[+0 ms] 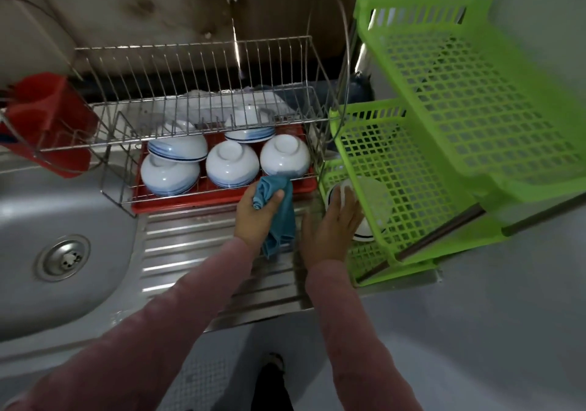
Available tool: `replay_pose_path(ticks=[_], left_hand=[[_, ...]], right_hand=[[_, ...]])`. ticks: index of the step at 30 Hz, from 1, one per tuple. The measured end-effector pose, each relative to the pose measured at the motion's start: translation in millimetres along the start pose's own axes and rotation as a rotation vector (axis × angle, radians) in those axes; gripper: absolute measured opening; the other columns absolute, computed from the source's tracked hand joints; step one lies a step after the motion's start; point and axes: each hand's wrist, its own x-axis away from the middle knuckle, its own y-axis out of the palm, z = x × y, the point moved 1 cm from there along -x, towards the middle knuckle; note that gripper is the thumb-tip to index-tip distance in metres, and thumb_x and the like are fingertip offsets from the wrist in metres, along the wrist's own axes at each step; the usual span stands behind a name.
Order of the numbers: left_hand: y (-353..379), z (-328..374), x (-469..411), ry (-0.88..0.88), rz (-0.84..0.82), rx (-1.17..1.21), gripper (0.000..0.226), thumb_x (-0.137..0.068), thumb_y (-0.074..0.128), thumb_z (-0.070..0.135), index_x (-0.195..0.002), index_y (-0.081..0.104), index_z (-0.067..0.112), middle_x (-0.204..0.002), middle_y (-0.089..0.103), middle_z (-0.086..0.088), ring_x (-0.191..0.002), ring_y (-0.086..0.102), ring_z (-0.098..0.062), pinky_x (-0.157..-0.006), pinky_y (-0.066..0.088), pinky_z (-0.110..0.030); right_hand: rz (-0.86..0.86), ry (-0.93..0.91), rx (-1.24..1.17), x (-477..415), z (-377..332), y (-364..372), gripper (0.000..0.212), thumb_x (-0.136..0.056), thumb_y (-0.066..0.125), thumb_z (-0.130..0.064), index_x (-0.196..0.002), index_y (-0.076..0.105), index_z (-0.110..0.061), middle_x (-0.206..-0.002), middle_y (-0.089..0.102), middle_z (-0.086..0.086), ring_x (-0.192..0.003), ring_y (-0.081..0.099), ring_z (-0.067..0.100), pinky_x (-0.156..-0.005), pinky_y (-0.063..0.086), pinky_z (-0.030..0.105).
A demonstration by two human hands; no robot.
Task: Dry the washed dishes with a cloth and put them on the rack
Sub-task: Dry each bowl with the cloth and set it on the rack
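Mostly bowl (361, 232) hidden behind green rack (513, 185); right hand (333, 229) perhaps touching.

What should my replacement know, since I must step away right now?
Left hand grips the blue cloth.
Right hand rests on a white bowl in the lowest tier of the green rack.
Done: that one bowl is racked.
Left: several upturned bowls wait in the metal rack over the red tray; dry each and move it across.
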Motion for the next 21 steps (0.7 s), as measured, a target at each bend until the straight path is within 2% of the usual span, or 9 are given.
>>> replay_pose_path(ticks=[2, 4, 8, 11, 13, 17, 21], left_hand=[[-12, 6, 4, -0.017, 0.027, 0.031, 0.034, -0.092, 0.066, 0.011, -0.126, 0.059, 0.011, -0.119, 0.067, -0.007, -0.106, 0.065, -0.020, -0.091, 0.055, -0.033], [-29, 12, 13, -0.016, 0.049, 0.053, 0.030, -0.092, 0.065, 0.009, -0.121, 0.061, 0.012, -0.116, 0.069, -0.008, -0.103, 0.066, -0.020, -0.090, 0.056, -0.032], [-74, 24, 39, 0.021, 0.097, 0.091, 0.020, -0.093, 0.062, 0.003, -0.109, 0.062, 0.015, -0.104, 0.069, -0.003, -0.094, 0.066, -0.015, -0.086, 0.056, -0.026], [-120, 32, 57, 0.027, 0.166, 0.108, 0.024, -0.093, 0.063, 0.006, -0.116, 0.061, 0.012, -0.106, 0.069, -0.001, -0.094, 0.067, -0.014, -0.083, 0.057, -0.022], [-156, 37, 69, 0.039, 0.221, 0.112, 0.028, -0.093, 0.064, 0.008, -0.120, 0.060, 0.010, -0.110, 0.069, -0.004, -0.097, 0.066, -0.016, -0.084, 0.057, -0.023], [-241, 49, 99, 0.073, 0.330, 0.103, 0.028, -0.092, 0.065, 0.012, -0.120, 0.059, 0.012, -0.108, 0.068, 0.000, -0.097, 0.066, -0.015, -0.079, 0.055, -0.018], [-337, 55, 140, 0.102, 0.459, 0.089, 0.025, -0.092, 0.067, 0.016, -0.116, 0.061, 0.014, -0.110, 0.068, -0.006, -0.101, 0.065, -0.022, -0.083, 0.054, -0.025]], right_hand=[[-0.012, -0.045, -0.096, 5, -8, 5, 0.059, -0.089, 0.057, -0.018, -0.144, 0.045, -0.003, -0.153, 0.038, 0.020, -0.146, 0.021, 0.040, -0.119, 0.017, 0.054], [-0.041, -0.078, -0.195, 13, -20, 11, 0.053, -0.089, 0.053, -0.022, -0.138, 0.053, 0.000, -0.145, 0.049, 0.021, -0.142, 0.032, 0.044, -0.116, 0.028, 0.056], [-0.209, -0.022, -0.370, 37, -58, 17, 0.049, -0.098, 0.057, -0.028, -0.142, 0.051, -0.008, -0.147, 0.048, 0.016, -0.140, 0.039, 0.031, -0.116, 0.029, 0.034], [-0.383, 0.053, -0.444, 61, -94, 27, 0.047, -0.101, 0.052, -0.034, -0.145, 0.048, -0.017, -0.149, 0.048, 0.004, -0.136, 0.044, 0.020, -0.108, 0.033, 0.024], [-0.452, 0.035, -0.459, 82, -124, 37, 0.045, -0.102, 0.050, -0.036, -0.143, 0.049, -0.018, -0.147, 0.050, 0.002, -0.133, 0.046, 0.018, -0.102, 0.031, 0.020], [-0.571, -0.060, -0.482, 135, -190, 56, 0.038, -0.103, 0.047, -0.034, -0.137, 0.052, -0.019, -0.134, 0.055, -0.002, -0.115, 0.048, 0.010, -0.095, 0.033, 0.021], [-0.685, -0.126, -0.514, 204, -257, 82, 0.036, -0.103, 0.048, -0.033, -0.135, 0.053, -0.019, -0.134, 0.054, -0.001, -0.122, 0.052, 0.015, -0.106, 0.040, 0.033]])
